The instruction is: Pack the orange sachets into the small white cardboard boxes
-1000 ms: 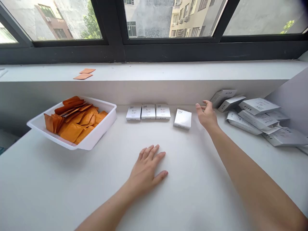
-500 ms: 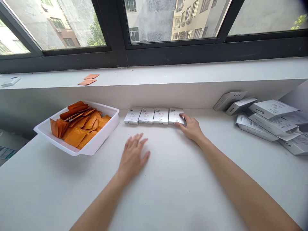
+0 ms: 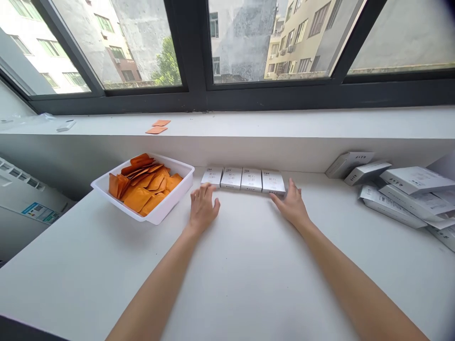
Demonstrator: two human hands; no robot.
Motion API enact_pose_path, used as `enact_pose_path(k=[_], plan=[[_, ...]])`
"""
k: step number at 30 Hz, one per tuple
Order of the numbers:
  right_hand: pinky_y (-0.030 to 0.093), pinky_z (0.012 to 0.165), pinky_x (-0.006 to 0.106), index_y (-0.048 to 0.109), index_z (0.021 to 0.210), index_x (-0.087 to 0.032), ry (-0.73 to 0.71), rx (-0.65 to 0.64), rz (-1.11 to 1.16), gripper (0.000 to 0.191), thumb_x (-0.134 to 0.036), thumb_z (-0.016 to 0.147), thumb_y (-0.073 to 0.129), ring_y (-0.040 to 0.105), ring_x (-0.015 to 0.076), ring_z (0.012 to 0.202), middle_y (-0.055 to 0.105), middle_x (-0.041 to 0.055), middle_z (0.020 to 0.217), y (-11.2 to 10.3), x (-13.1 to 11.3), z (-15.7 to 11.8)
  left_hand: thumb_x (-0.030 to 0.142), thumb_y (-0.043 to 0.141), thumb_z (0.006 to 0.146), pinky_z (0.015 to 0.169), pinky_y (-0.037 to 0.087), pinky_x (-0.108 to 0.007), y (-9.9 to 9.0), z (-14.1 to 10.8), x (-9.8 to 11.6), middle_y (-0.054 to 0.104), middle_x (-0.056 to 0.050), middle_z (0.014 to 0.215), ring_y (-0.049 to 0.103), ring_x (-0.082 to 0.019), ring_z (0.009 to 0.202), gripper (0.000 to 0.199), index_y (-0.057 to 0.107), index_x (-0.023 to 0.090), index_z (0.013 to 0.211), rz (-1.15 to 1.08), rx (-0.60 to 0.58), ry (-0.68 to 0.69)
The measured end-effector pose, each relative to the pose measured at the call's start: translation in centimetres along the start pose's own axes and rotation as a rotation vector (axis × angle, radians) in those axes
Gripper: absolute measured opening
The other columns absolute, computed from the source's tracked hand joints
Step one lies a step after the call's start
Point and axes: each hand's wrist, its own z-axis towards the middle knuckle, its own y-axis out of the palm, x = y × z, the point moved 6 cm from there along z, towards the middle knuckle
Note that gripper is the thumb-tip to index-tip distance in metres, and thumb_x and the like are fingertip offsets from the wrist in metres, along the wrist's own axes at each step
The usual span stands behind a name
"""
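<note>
Several small white boxes with dark print lie side by side in a row against the low wall, among them the leftmost box [image 3: 212, 176] and the rightmost box [image 3: 273, 181]. My left hand [image 3: 204, 208] is at the front left end of the row, fingertips at the leftmost box, thumb held apart. At the other end, my right hand [image 3: 292, 206] has its fingers stretched beside the rightmost box and its thumb at that box's front corner. Neither hand is wrapped round a box.
Left of the row stands a white plastic tub [image 3: 177, 201] full of orange packets [image 3: 145, 187]. More white boxes [image 3: 408, 194] are piled at the right. Two orange packets [image 3: 158, 127] lie on the window ledge [image 3: 266, 124]. A white appliance [image 3: 31, 199] stands beyond the table's left edge.
My left hand has moved forward to the left end of the row. My right hand has loosened from the rightmost box, its fingers now straighter. The view has turned left.
</note>
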Motion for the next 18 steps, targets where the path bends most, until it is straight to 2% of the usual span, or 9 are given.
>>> enact_pose_path(k=[3, 5, 6, 7, 9, 11, 13, 15, 18], plan=[[0.034, 0.109, 0.053, 0.001, 0.151, -0.020, 0.003, 0.028, 0.119, 0.089, -0.053, 0.086, 0.050, 0.026, 0.0338, 0.142, 0.025, 0.0160, 0.155, -0.7, -0.2, -3.2, 0.016, 0.047, 0.081, 0.092, 0.036, -0.047, -5.7, 1.0, -4.5, 0.061, -0.012, 0.101, 0.056, -0.029, 0.097, 0.014, 0.058, 0.019, 0.088, 0.064, 0.058, -0.053], [0.044, 0.100, 0.046, -0.003, 0.150, -0.025, -0.010, -0.026, 0.193, 0.081, -0.050, 0.090, 0.045, 0.037, 0.0293, 0.138, 0.035, 0.0131, 0.151, -0.9, -0.5, -6.4, 0.024, 0.047, 0.082, 0.092, 0.036, -0.046, -9.6, 2.6, -9.7, 0.061, -0.013, 0.106, 0.054, -0.031, 0.104, 0.017, 0.059, 0.019, 0.093, 0.189, 0.103, -0.200], [0.050, 0.092, 0.041, -0.003, 0.150, -0.026, -0.034, -0.065, 0.207, 0.080, -0.049, 0.090, 0.045, 0.039, 0.0282, 0.137, 0.038, 0.0121, 0.150, -1.0, -0.9, -8.0, 0.030, 0.047, 0.083, 0.092, 0.037, -0.044, -10.7, 3.4, -12.5, 0.061, -0.013, 0.110, 0.053, -0.031, 0.108, 0.022, 0.059, 0.019, 0.098, 0.227, 0.069, -0.296], [0.054, 0.081, 0.037, -0.003, 0.149, -0.028, -0.051, -0.091, 0.215, 0.078, -0.048, 0.090, 0.045, 0.041, 0.0276, 0.136, 0.041, 0.0111, 0.149, -1.1, -1.3, -9.6, 0.037, 0.049, 0.082, 0.092, 0.038, -0.043, -10.8, 4.2, -15.0, 0.061, -0.014, 0.113, 0.053, -0.032, 0.110, 0.029, 0.059, 0.018, 0.101, 0.253, -0.054, -0.358], [0.054, 0.068, 0.030, -0.001, 0.149, -0.029, -0.063, -0.145, 0.222, 0.075, -0.046, 0.091, 0.044, 0.045, 0.0259, 0.132, 0.046, 0.0100, 0.145, -1.1, -2.0, -12.1, 0.046, 0.056, 0.075, 0.089, 0.040, -0.042, -9.1, 5.0, -18.1, 0.061, -0.016, 0.118, 0.053, -0.036, 0.112, 0.042, 0.060, 0.016, 0.104, 0.302, -0.377, -0.379], [0.053, 0.063, 0.029, 0.000, 0.148, -0.029, -0.065, -0.189, 0.224, 0.072, -0.044, 0.091, 0.042, 0.050, 0.0247, 0.129, 0.051, 0.0094, 0.141, -0.9, -2.5, -13.4, 0.048, 0.063, 0.067, 0.083, 0.043, -0.042, -7.4, 4.8, -19.1, 0.063, -0.019, 0.114, 0.057, -0.039, 0.106, 0.046, 0.063, 0.014, 0.098, 0.313, -0.526, -0.374], [0.053, 0.064, 0.030, 0.003, 0.148, -0.029, -0.070, -0.225, 0.219, 0.070, -0.042, 0.091, 0.042, 0.053, 0.0242, 0.126, 0.055, 0.0094, 0.137, -0.7, -2.7, -13.8, 0.045, 0.064, 0.065, 0.076, 0.045, -0.040, -6.3, 4.4, -19.0, 0.067, -0.018, 0.102, 0.062, -0.038, 0.096, 0.037, 0.065, 0.015, 0.086, 0.309, -0.541, -0.368], [0.053, 0.066, 0.031, 0.008, 0.147, -0.028, -0.082, -0.255, 0.205, 0.066, -0.041, 0.092, 0.042, 0.055, 0.0242, 0.124, 0.057, 0.0097, 0.134, -0.5, -2.8, -13.7, 0.039, 0.062, 0.066, 0.073, 0.045, -0.039, -6.2, 3.9, -18.6, 0.069, -0.016, 0.089, 0.065, -0.037, 0.088, 0.026, 0.064, 0.016, 0.075, 0.308, -0.523, -0.368], [0.054, 0.071, 0.034, 0.021, 0.143, -0.027, -0.123, -0.291, 0.183, 0.056, -0.039, 0.092, 0.041, 0.058, 0.0237, 0.120, 0.061, 0.0099, 0.129, -0.4, -3.0, -13.8, 0.030, 0.058, 0.070, 0.073, 0.045, -0.039, -7.9, 3.5, -18.6, 0.069, -0.014, 0.084, 0.064, -0.035, 0.088, 0.019, 0.064, 0.016, 0.081, 0.292, -0.425, -0.399]])
